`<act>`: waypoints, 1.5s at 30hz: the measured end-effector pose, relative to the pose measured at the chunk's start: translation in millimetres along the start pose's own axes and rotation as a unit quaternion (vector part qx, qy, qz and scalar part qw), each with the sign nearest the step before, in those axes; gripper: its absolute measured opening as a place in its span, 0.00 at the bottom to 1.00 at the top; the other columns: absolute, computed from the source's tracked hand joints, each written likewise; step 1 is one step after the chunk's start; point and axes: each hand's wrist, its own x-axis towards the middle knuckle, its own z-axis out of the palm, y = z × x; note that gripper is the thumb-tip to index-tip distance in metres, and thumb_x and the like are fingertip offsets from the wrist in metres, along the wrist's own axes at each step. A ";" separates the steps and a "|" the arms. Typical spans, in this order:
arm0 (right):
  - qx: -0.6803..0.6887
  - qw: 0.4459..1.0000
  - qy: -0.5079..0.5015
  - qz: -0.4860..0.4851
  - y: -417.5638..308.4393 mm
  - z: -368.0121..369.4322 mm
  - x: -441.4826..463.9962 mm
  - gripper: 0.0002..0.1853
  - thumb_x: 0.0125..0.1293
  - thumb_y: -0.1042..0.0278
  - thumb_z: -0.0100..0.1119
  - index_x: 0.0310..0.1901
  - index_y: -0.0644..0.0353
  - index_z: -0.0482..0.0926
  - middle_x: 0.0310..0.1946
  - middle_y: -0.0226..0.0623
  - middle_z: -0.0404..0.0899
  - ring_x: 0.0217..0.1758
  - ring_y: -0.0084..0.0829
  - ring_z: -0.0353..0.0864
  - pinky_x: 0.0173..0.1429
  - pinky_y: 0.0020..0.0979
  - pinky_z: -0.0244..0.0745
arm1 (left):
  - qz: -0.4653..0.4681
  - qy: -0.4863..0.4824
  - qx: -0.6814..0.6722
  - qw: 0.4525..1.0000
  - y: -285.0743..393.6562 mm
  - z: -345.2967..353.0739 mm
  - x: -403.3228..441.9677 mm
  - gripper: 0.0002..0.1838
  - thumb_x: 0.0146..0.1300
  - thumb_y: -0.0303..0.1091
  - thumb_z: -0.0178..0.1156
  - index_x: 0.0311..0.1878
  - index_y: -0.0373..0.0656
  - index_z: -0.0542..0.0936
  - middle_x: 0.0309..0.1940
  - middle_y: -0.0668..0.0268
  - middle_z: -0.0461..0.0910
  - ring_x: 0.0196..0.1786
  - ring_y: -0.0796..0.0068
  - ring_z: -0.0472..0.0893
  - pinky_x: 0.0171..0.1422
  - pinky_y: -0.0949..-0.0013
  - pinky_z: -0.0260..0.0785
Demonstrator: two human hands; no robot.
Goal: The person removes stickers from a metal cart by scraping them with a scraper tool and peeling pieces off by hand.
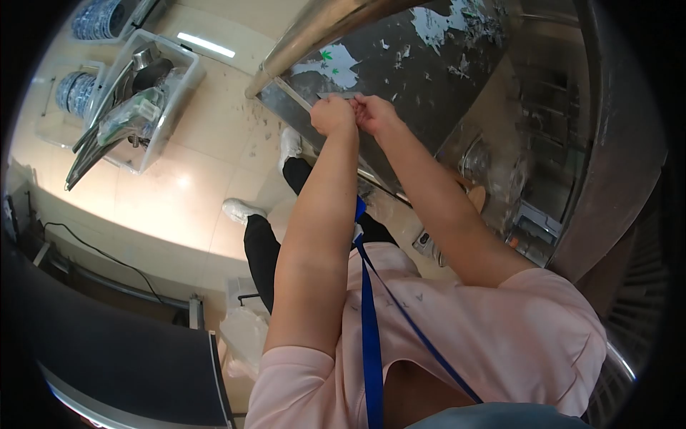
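My left hand (333,116) and my right hand (374,114) are close together over the near left part of a dark panel (400,129). Both are closed, fingers curled in, at a thin grey flat piece (339,95) that looks like a blade or scraper. Its edge shows just beyond my knuckles; the rest is hidden by my fingers. Past my hands, a torn white film patch with green marks (336,68) clings to the panel. More ragged white film (439,28) and small scraps lie farther off.
A metal tube (307,36) runs along the panel's left side. On the floor at left, a clear plastic bin (189,75) holds metal parts and bagged items. Metal racks (550,121) stand at right. A black-topped surface (128,365) is at lower left.
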 end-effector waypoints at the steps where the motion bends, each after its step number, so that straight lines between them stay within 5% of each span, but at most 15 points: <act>1: 0.001 1.000 0.005 -0.005 -1.0 2.1 4.6 0.04 0.58 0.77 0.44 0.27 0.66 0.67 0.19 0.40 0.70 0.18 0.29 0.71 0.20 0.25 0.70 | 0.000 0.006 0.003 1.000 2.5 -0.4 1.4 0.12 0.50 0.34 0.53 0.28 0.33 0.78 0.26 0.56 0.78 0.31 0.60 0.78 0.39 0.66 0.68; 15: 0.001 0.997 0.058 -0.059 -1.9 20.6 8.1 0.02 0.54 0.81 0.45 0.26 0.69 0.68 0.15 0.39 0.68 0.12 0.27 0.67 0.13 0.24 0.63 | -0.065 0.043 0.026 0.997 24.8 -1.4 -12.1 0.14 0.52 0.36 0.52 0.28 0.33 0.78 0.27 0.54 0.78 0.33 0.59 0.78 0.40 0.64 0.69; 19: -0.094 0.991 0.070 -0.058 -4.5 19.5 3.3 0.07 0.56 0.76 0.48 0.21 0.64 0.69 0.14 0.36 0.69 0.15 0.26 0.68 0.19 0.25 0.65 | -0.077 0.043 0.020 0.996 22.6 7.4 -8.5 0.14 0.54 0.36 0.50 0.27 0.32 0.77 0.24 0.55 0.78 0.31 0.61 0.79 0.40 0.65 0.69; 22: -0.079 0.993 0.072 -0.052 -3.9 19.7 6.6 0.07 0.55 0.76 0.49 0.21 0.64 0.69 0.14 0.35 0.69 0.14 0.26 0.67 0.17 0.24 0.63 | -0.065 0.042 -0.026 0.997 12.3 16.3 -0.2 0.14 0.52 0.37 0.50 0.27 0.34 0.77 0.28 0.49 0.77 0.34 0.51 0.76 0.41 0.57 0.67; 25: -0.052 0.993 0.094 -0.052 -3.6 24.5 2.7 0.06 0.54 0.78 0.50 0.21 0.66 0.69 0.14 0.36 0.68 0.13 0.25 0.67 0.14 0.23 0.62 | -0.051 0.044 -0.043 0.997 4.7 25.5 6.2 0.14 0.52 0.36 0.50 0.27 0.34 0.77 0.26 0.50 0.77 0.33 0.52 0.77 0.40 0.58 0.67; 28: -0.041 0.996 0.067 -0.036 -6.5 23.3 0.3 0.07 0.55 0.76 0.49 0.21 0.64 0.68 0.13 0.35 0.68 0.13 0.24 0.66 0.14 0.22 0.62 | -0.025 0.061 -0.070 0.995 -1.0 29.9 10.0 0.14 0.56 0.33 0.48 0.21 0.32 0.75 0.17 0.58 0.77 0.20 0.68 0.78 0.30 0.69 0.72; 36: -0.015 0.999 -0.037 0.015 0.3 9.9 -6.1 0.08 0.58 0.71 0.45 0.24 0.64 0.67 0.16 0.37 0.70 0.15 0.24 0.70 0.17 0.18 0.66 | 0.009 0.081 -0.001 0.997 0.0 11.7 11.0 0.14 0.48 0.36 0.51 0.17 0.33 0.76 0.15 0.57 0.76 0.20 0.65 0.77 0.32 0.65 0.69; 45: 0.039 0.997 0.055 0.023 1.8 23.6 13.3 0.04 0.53 0.81 0.43 0.22 0.65 0.66 0.14 0.36 0.65 0.11 0.25 0.61 0.14 0.22 0.57 | 0.051 -0.012 -0.019 0.998 9.9 4.4 9.1 0.15 0.49 0.37 0.51 0.19 0.33 0.76 0.16 0.56 0.76 0.22 0.63 0.77 0.35 0.64 0.68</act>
